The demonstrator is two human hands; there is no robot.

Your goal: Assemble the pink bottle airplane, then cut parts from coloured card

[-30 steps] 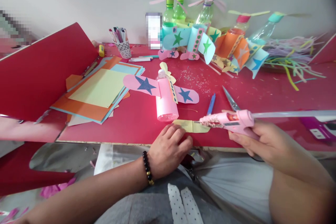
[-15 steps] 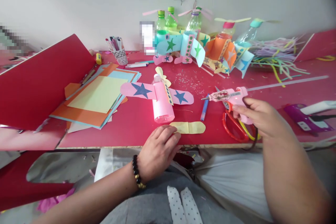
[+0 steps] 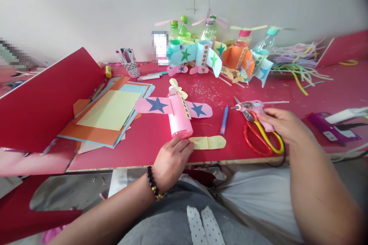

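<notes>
My right hand (image 3: 283,124) is wrapped round the handle of a pink hot glue gun (image 3: 253,106), its nozzle pointing left and a clear glue stick jutting from its back. Under the gun lie scissors (image 3: 258,139) with red and yellow handles. My left hand (image 3: 174,160) has its bent fingers over the left end of a yellow paper strip (image 3: 209,142) with rounded ends; that end is hidden. Just beyond the fingers lies a small pink-wrapped bottle plane (image 3: 179,116) with pink wings, blue stars and a yellow propeller. A blue marker (image 3: 225,120) lies between plane and glue gun.
Coloured paper sheets (image 3: 106,111) are stacked at left, near a red panel (image 3: 51,103) and a pen cup (image 3: 132,68). Several finished bottle planes (image 3: 207,51) stand along the wall. Thin coloured strips (image 3: 296,59) pile at right, with a purple device (image 3: 330,132) nearer.
My right hand has drawn the glue gun slightly right, off the marker, and the glue stick behind it looks shorter. My left hand remains at the strip. The whole view has shifted slightly.
</notes>
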